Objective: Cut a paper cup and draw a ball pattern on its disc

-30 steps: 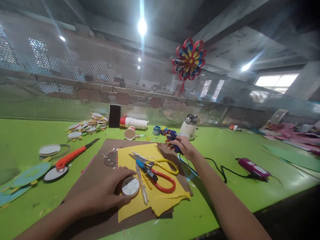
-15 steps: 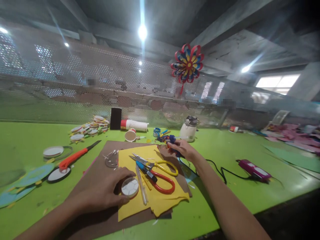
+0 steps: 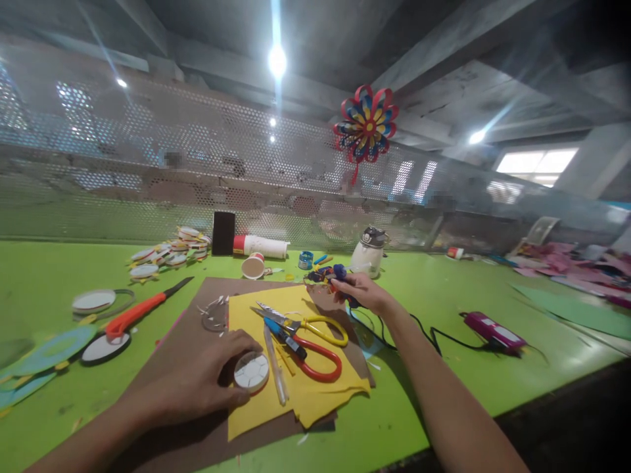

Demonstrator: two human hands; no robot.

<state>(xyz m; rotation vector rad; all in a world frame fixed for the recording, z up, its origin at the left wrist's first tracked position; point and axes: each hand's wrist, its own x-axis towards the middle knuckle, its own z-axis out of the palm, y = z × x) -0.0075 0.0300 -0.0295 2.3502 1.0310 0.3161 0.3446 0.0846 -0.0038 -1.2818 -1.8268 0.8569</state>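
Observation:
My left hand (image 3: 217, 374) is curled round the edge of a small white disc (image 3: 251, 372) with a ball-like pattern of dark lines, thumb below and fingers above. The disc is over a yellow felt sheet (image 3: 249, 414). Farther back, my right hand (image 3: 363, 292) is closed on a blue glue gun (image 3: 339, 270), whose body is partly hidden by the fingers. Between my hands, scissors with one yellow and one red handle loop (image 3: 320, 371) lie on the felt. A blue-and-black pen (image 3: 286, 336) and a clear pen-like stick (image 3: 275, 368) lie beside them.
An orange-handled knife (image 3: 140, 312) and round white pieces (image 3: 93, 301) lie left. Behind are stacked discs (image 3: 187, 246), a tipped paper cup (image 3: 253, 266), a blue tape roll (image 3: 305, 260) and a white jar (image 3: 369, 253). A black cord leads toward a purple box (image 3: 493, 333).
The whole view has shifted slightly left. My left hand keeps the disc and my right hand keeps the glue gun; the clear stick behind the gun no longer shows distinctly.

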